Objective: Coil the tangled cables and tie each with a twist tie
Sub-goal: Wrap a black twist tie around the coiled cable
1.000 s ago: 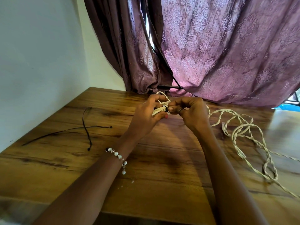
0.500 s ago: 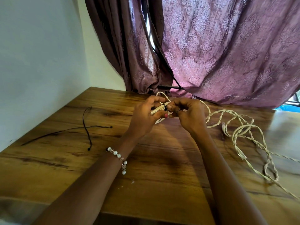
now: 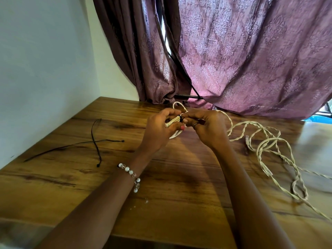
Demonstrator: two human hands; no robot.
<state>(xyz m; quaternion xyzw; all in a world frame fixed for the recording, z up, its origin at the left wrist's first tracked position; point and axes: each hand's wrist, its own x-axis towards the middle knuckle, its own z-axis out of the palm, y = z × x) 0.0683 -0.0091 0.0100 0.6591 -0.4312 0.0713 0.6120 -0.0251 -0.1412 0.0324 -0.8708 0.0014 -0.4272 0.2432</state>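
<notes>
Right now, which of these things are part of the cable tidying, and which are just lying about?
In the job: coiled bundle in both hands, black tie round it, loose cream cables, spare black ties.

Lying about: curtain, bracelet, table.

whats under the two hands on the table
Beneath the left hand and right hand, which hold a cream cable bundle, only bare wooden table and their shadow show. Part of the bundle is covered by the fingers.
</notes>
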